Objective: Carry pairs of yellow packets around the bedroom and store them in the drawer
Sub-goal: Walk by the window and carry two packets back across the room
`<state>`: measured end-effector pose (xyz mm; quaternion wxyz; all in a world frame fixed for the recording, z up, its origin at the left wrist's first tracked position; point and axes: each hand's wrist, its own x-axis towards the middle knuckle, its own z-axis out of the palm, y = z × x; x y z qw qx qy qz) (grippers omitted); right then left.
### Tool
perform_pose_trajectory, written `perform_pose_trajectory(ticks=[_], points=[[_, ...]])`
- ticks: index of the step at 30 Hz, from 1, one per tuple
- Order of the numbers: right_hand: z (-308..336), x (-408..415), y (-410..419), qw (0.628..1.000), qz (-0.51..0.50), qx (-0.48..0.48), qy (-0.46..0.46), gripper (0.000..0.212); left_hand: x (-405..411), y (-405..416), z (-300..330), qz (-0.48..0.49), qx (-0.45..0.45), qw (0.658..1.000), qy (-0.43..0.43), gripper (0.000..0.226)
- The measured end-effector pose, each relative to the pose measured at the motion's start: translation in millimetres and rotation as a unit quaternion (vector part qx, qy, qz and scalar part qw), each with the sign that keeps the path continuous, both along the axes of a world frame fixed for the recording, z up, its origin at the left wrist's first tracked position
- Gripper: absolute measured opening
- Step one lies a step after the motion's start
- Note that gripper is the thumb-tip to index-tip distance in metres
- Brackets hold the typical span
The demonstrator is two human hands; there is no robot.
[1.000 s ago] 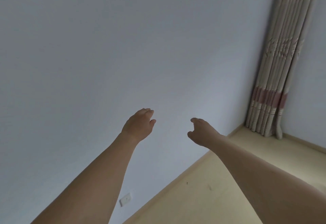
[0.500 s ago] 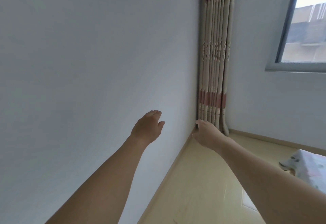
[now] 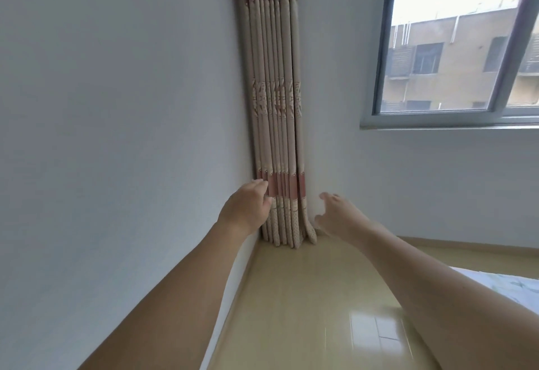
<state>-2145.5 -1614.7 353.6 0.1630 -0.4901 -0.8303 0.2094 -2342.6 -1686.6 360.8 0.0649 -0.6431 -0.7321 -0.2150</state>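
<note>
No yellow packets or drawer in view, both hands hold nothing. Left hand (image 3: 248,209) stretched forward, back of hand to camera, fingers (image 3: 260,185) loosely bent and close together, thumb tucked beside them; nothing between them. Right hand (image 3: 338,217) also stretched forward, fingers (image 3: 328,196) relaxed and slightly spread, thumb out to the side, palm down. The hands are apart, with a gap between them.

Just past the left fingertips: gathered curtain (image 3: 275,113), beige pleats with a pink band, hanging in the room corner down to the floor; can't tell if the fingers touch it or just overlap it in view. Curtain hem sits between the two hands, beyond both. White wall (image 3: 116,107) left of the left fingers. Window (image 3: 455,43) up and right of the right fingers, a building seen through it. Pale yellow glossy floor (image 3: 306,296) below both forearms. Patterned bedding edge (image 3: 522,285) at far right, behind the right forearm.
</note>
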Motion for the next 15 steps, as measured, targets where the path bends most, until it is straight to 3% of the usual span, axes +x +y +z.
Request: perform_pose_trajectory(ticks=[7, 15], points=[[-16.4, -26.0, 163.3, 0.998, -0.052, 0.006, -0.034, 0.055, -32.2, 187.0, -14.9, -0.065, 0.006, 0.998, 0.016, 0.048], [18.5, -51.4, 367.5, 0.991, -0.126, 0.022, -0.024, 0.054, -83.3, 416.4, 13.6, -0.090, 0.016, 0.996, 0.003, 0.052]])
